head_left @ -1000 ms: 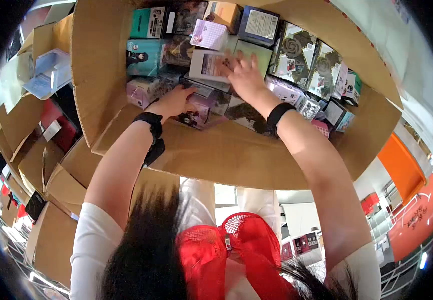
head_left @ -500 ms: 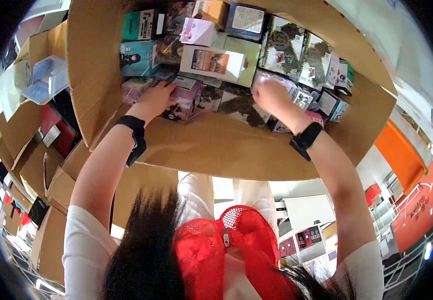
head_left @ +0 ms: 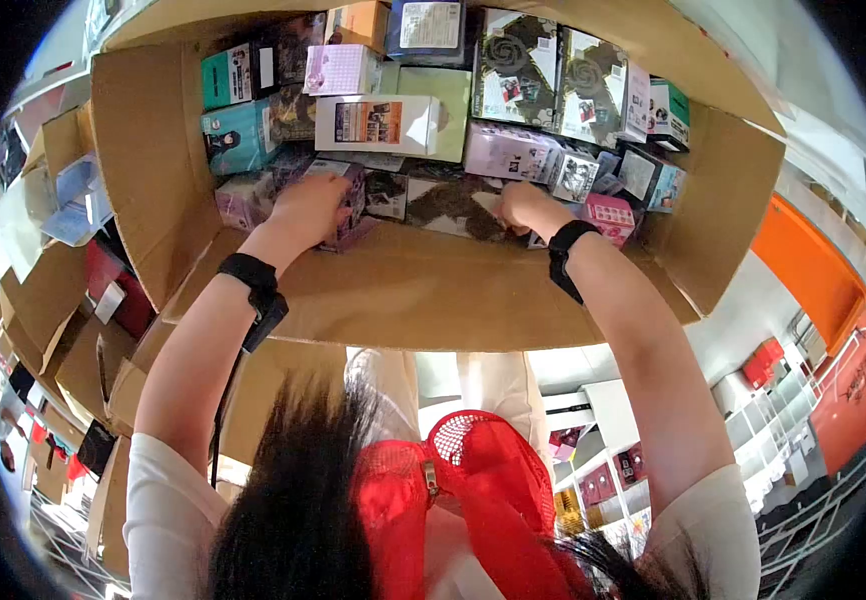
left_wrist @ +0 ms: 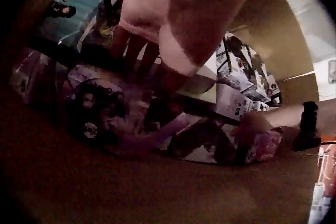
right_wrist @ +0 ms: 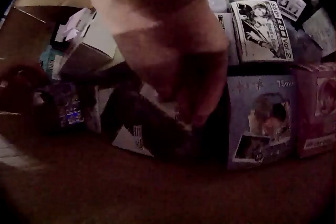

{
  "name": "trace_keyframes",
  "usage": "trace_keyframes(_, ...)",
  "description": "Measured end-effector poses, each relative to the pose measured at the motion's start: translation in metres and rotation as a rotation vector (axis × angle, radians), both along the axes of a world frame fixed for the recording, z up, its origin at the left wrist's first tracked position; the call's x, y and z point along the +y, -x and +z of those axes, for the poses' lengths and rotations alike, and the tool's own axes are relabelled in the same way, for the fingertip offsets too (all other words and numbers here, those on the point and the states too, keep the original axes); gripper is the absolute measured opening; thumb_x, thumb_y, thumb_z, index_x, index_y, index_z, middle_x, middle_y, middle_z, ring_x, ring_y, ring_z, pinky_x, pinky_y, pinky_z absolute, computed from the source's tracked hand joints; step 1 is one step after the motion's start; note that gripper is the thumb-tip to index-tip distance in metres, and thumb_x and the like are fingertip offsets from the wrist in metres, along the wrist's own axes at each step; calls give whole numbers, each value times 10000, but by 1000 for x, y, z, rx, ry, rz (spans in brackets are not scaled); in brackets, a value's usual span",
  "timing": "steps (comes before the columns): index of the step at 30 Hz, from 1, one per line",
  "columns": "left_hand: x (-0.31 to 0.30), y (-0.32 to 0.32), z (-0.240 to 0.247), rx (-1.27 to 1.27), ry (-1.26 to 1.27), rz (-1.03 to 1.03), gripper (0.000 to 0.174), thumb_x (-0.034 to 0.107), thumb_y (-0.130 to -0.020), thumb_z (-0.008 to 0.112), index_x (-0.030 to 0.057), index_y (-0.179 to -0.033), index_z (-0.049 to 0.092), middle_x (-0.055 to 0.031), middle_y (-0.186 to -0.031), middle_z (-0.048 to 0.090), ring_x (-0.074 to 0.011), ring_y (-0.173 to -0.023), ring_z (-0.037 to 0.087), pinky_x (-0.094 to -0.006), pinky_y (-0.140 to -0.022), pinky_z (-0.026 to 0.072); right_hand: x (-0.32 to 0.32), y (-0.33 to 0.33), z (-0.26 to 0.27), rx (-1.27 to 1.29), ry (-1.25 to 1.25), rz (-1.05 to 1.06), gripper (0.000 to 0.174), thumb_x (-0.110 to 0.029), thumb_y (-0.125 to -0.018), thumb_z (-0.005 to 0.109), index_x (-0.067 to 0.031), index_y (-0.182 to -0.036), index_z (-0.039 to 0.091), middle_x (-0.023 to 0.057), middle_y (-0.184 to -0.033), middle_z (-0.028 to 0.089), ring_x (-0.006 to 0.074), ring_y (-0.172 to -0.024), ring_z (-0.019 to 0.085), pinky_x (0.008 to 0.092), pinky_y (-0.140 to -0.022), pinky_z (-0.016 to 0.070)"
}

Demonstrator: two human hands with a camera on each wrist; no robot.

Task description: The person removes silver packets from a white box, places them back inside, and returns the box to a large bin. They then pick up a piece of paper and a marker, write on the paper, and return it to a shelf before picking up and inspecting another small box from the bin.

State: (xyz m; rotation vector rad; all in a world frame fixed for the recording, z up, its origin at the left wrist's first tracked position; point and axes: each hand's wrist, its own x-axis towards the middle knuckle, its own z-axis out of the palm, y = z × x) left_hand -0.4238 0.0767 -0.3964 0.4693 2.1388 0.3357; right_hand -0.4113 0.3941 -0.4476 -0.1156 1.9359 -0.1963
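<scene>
Left hand (head_left: 303,208) extended on purple box (head_left: 356,192), likely steadying; right hand (head_left: 535,208) curled at dark patterned box (head_left: 445,205), can't tell if gripping.

Box, black-and-white (right_wrist: 262,35), two o'clock in the right wrist view: "Vol.2" legible after stylised lettering, itself unclear. Box, blue (right_wrist: 256,121), three o'clock: "75m", ending unclear. Label (head_left: 431,25), twelve o'clock in the head view: print too small. Red panel (head_left: 858,390), three o'clock: black script, illegible.
</scene>
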Motion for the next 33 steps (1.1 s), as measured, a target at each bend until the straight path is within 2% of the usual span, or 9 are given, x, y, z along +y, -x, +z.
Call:
trace_keyframes(2, 12, 1, 9, -27, -49, 6, 341, 196, -779, 584, 60, -1085, 521, -147, -1023, 536, -333, -957, 527, -418, -781, 447, 20, -25, -62, -11, -74, 157, 234, -179, -782, 567, 40, -813, 640, 226, -929, 605, 369, -864, 584, 418, -699, 480)
trace_keyframes(5, 36, 6, 29, -59, -89, -6, 333, 209, -789, 571, 52, -1079, 524, -153, -1007, 543, -331, -945, 533, -412, -785, 445, 13, -12, -16, 114, -19, 111, 221, -152, -801, 539, 38, -855, 636, 232, -933, 600, 354, -865, 588, 416, -700, 482)
trace_keyframes(11, 53, 21, 53, -28, -138, -44, 327, 207, -792, 566, 43, -1072, 533, -168, -1020, 548, -350, -944, 531, -409, -803, 439, 15, -10, 18, -367, 119, -643, 384, -276, -899, 447, 87, -957, 557, 196, -896, 612, 241, -699, 632, 337, -569, 521)
trace_keyframes(16, 45, 59, 165, 40, -121, -73, 296, 211, -773, 558, 45, -1018, 562, -155, -984, 553, -339, -938, 529, -410, -785, 442, 60, -2, 136, 220, 134, -220, 529, -433, -887, 364, 25, -782, 608, 173, -763, 629, 340, -722, 598, 428, -775, 455)
trace_keyframes(19, 22, 76, 238, 208, -107, -160, 306, 211, -778, 558, 56, -1042, 553, -142, -1002, 544, -330, -946, 524, -413, -782, 443, 126, -30, 170, 391, 222, -229, 471, -419, -864, 409, -57, -641, 609, 101, -618, 615, 272, -651, 609, 394, -613, 455)
trace_keyframes(20, 16, 82, 270, 231, -111, -152, 308, 211, -778, 561, 58, -1045, 550, -138, -1005, 542, -330, -943, 525, -412, -783, 442, 130, -44, 222, 634, 202, -381, 477, -422, -870, 404, -54, -651, 616, 87, -595, 610, 259, -646, 614, 369, -613, 462)
trace_keyframes(21, 12, 86, 304, 251, -116, -145, 310, 210, -778, 563, 59, -1048, 547, -134, -1007, 541, -330, -939, 526, -411, -783, 441, 154, -58, 237, 345, 79, -618, 461, -419, -865, 430, -42, -678, 619, 88, -584, 608, 250, -638, 617, 351, -613, 467)
trace_keyframes(26, -16, 88, 403, 340, -173, -152, 290, 193, -780, 563, 63, -1038, 541, -126, -989, 547, -326, -925, 529, -402, -787, 435, 199, -152, 338, 404, 180, -1167, 499, -402, -883, 440, -30, -623, 648, 57, -555, 612, 161, -556, 600, 291, -575, 457)
trace_keyframes(33, 95, 126, 490, 503, -504, -183, 219, 157, -784, 547, 44, -970, 574, -143, -938, 584, -312, -922, 540, -390, -809, 431, 257, -184, 401, 503, 106, -1150, 519, -448, -879, 420, -31, -698, 670, 56, -653, 641, 161, -652, 614, 297, -637, 467)
